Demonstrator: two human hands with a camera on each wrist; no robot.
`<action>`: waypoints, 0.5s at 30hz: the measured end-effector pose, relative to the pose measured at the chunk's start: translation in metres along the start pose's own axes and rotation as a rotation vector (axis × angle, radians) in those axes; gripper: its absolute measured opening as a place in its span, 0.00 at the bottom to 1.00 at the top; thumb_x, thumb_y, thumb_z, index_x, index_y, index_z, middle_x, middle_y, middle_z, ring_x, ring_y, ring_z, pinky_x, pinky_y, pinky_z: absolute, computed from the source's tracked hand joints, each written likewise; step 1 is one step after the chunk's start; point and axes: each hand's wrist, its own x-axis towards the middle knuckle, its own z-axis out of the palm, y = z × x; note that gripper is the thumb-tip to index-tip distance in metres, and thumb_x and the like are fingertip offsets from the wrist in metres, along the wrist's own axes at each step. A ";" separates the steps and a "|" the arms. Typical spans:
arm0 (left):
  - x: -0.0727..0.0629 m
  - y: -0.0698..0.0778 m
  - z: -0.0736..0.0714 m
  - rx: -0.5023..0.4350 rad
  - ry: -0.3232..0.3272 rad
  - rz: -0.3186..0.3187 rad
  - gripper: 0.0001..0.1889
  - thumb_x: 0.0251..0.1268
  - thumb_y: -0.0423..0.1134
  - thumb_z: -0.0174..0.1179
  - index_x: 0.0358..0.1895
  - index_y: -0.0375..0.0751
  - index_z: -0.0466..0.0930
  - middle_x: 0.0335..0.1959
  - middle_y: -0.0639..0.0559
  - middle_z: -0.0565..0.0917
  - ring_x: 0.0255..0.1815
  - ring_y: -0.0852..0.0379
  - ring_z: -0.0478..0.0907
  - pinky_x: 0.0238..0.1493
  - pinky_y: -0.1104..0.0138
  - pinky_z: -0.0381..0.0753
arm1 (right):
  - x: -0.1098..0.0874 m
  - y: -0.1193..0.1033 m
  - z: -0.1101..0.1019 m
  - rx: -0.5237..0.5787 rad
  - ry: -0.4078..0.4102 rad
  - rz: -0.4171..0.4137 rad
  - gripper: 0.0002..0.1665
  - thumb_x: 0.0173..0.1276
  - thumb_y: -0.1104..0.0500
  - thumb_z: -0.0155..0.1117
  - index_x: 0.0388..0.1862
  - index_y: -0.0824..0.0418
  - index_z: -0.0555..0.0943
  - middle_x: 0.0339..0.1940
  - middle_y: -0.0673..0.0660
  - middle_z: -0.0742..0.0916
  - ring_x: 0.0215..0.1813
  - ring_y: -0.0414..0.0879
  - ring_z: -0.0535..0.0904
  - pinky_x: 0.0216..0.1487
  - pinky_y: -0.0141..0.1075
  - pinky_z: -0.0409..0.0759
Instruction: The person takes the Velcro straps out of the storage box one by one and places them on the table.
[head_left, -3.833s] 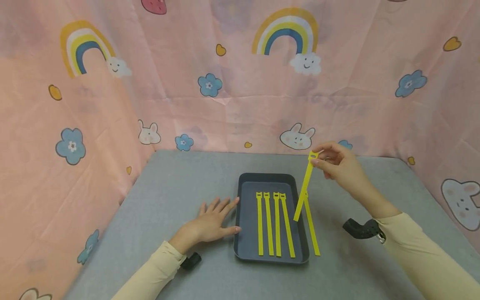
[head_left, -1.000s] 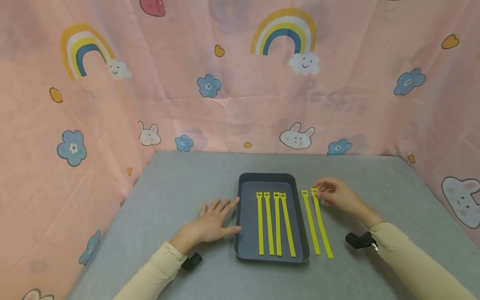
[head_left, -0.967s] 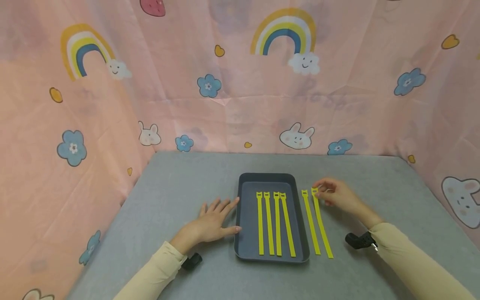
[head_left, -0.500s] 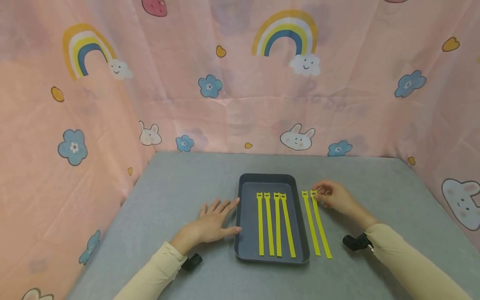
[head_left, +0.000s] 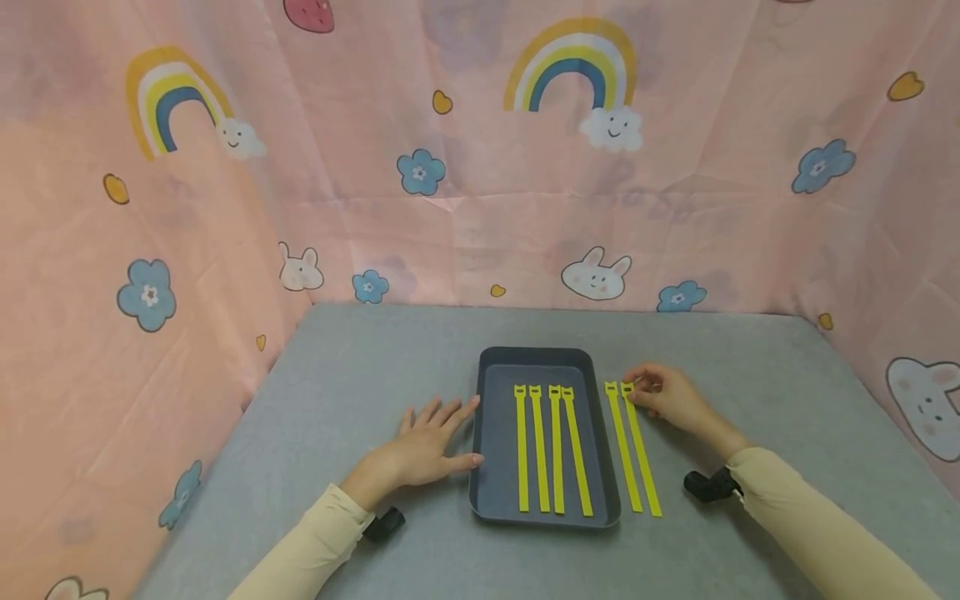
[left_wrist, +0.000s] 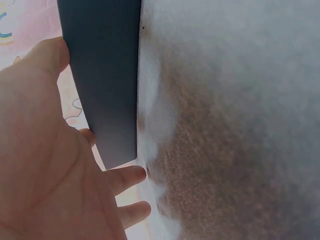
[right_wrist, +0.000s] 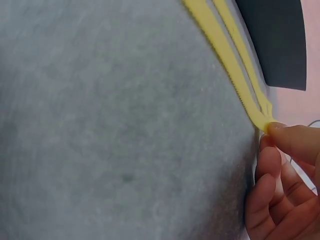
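Note:
In the head view, my right hand (head_left: 671, 402) pinches the slotted head of a yellow hook-and-loop cable tie (head_left: 642, 458) between thumb and index finger. That tie lies along the table, right of a second yellow tie (head_left: 626, 454), their heads side by side. The right wrist view shows the thumb on the held tie (right_wrist: 232, 65). Several matching ties (head_left: 522, 454) lie lengthwise in the dark grey tray (head_left: 495, 496), the rightmost one slanting. My left hand (head_left: 416, 454) rests with spread fingers against the tray's left rim; the left wrist view shows thumb at the tray wall (left_wrist: 105, 85).
The grey tabletop (head_left: 375, 358) carries the tray near its middle. A pink patterned curtain (head_left: 480, 225) closes off the back and both sides. Black wrist cameras sit under both cuffs, the right camera (head_left: 707, 486) just right of the two loose ties.
The tie in my right hand came down from above the tray's right edge onto the table, then shifted slightly left toward the loose tie. My left hand has stayed put.

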 end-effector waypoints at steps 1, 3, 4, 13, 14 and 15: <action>0.000 0.000 0.000 0.001 -0.001 -0.001 0.46 0.66 0.70 0.50 0.81 0.64 0.39 0.82 0.47 0.51 0.83 0.36 0.41 0.74 0.31 0.38 | 0.000 0.001 0.000 -0.005 0.004 0.002 0.15 0.67 0.65 0.65 0.52 0.68 0.79 0.33 0.61 0.84 0.23 0.39 0.74 0.25 0.33 0.76; 0.001 0.000 0.001 0.002 0.002 0.000 0.46 0.66 0.70 0.50 0.81 0.64 0.39 0.82 0.47 0.52 0.83 0.36 0.41 0.74 0.31 0.39 | 0.001 0.001 0.000 -0.012 0.010 0.006 0.15 0.67 0.65 0.66 0.51 0.68 0.79 0.33 0.61 0.84 0.24 0.39 0.75 0.25 0.33 0.77; 0.001 0.000 0.000 0.004 0.003 -0.001 0.46 0.66 0.70 0.50 0.81 0.64 0.39 0.82 0.47 0.52 0.83 0.36 0.42 0.74 0.31 0.39 | 0.001 0.001 0.000 -0.012 0.009 0.007 0.15 0.67 0.65 0.65 0.51 0.68 0.79 0.34 0.61 0.84 0.24 0.39 0.75 0.25 0.33 0.77; 0.000 0.001 0.000 0.004 -0.006 -0.011 0.45 0.66 0.71 0.50 0.81 0.66 0.38 0.82 0.47 0.51 0.83 0.36 0.41 0.74 0.31 0.39 | -0.001 -0.003 -0.001 -0.034 0.000 -0.006 0.16 0.68 0.64 0.66 0.52 0.68 0.79 0.35 0.61 0.84 0.27 0.38 0.76 0.27 0.32 0.78; 0.000 0.001 0.000 0.002 -0.007 -0.011 0.45 0.66 0.70 0.50 0.81 0.66 0.38 0.82 0.47 0.51 0.83 0.36 0.41 0.74 0.31 0.39 | -0.001 -0.004 -0.001 -0.039 0.000 -0.007 0.16 0.68 0.63 0.66 0.52 0.68 0.79 0.36 0.61 0.84 0.28 0.38 0.76 0.27 0.32 0.78; 0.000 0.001 0.000 0.001 -0.005 -0.009 0.45 0.66 0.70 0.50 0.81 0.65 0.39 0.82 0.47 0.52 0.83 0.36 0.42 0.74 0.31 0.39 | -0.001 -0.004 -0.001 -0.041 0.001 -0.005 0.16 0.68 0.63 0.65 0.52 0.68 0.79 0.36 0.61 0.84 0.28 0.38 0.76 0.27 0.32 0.78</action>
